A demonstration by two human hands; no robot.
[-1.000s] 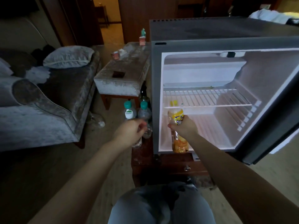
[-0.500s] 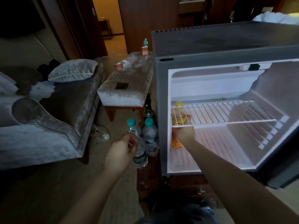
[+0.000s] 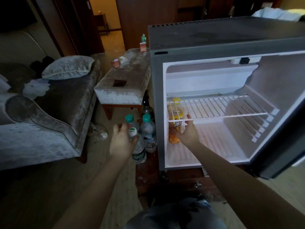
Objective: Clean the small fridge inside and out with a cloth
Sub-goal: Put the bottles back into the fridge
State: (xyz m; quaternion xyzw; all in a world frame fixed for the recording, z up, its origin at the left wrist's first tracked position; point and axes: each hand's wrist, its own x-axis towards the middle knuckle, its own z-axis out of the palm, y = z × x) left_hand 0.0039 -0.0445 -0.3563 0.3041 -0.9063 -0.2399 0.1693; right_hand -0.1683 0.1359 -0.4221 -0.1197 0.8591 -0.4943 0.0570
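Wood flooring (image 3: 49, 187) is running under the grey velvet sofa (image 3: 41, 129), and the small grey fridge (image 3: 214, 38) is sitting door-open on a low dark wooden stand (image 3: 146, 176) ahead. Inside, your right hand (image 3: 188, 133) is resting with spread fingers against the yellow-capped orange drink bottle (image 3: 175, 113), while your left hand (image 3: 121, 142) is gripping a clear plastic water bottle (image 3: 139, 153) outside.

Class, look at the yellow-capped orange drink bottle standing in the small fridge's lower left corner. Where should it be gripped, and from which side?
Grip the yellow-capped orange drink bottle round its labelled middle, from the open front and its right side. The white wire shelf covers its cap, and the left wall of the small grey fridge blocks the other side.
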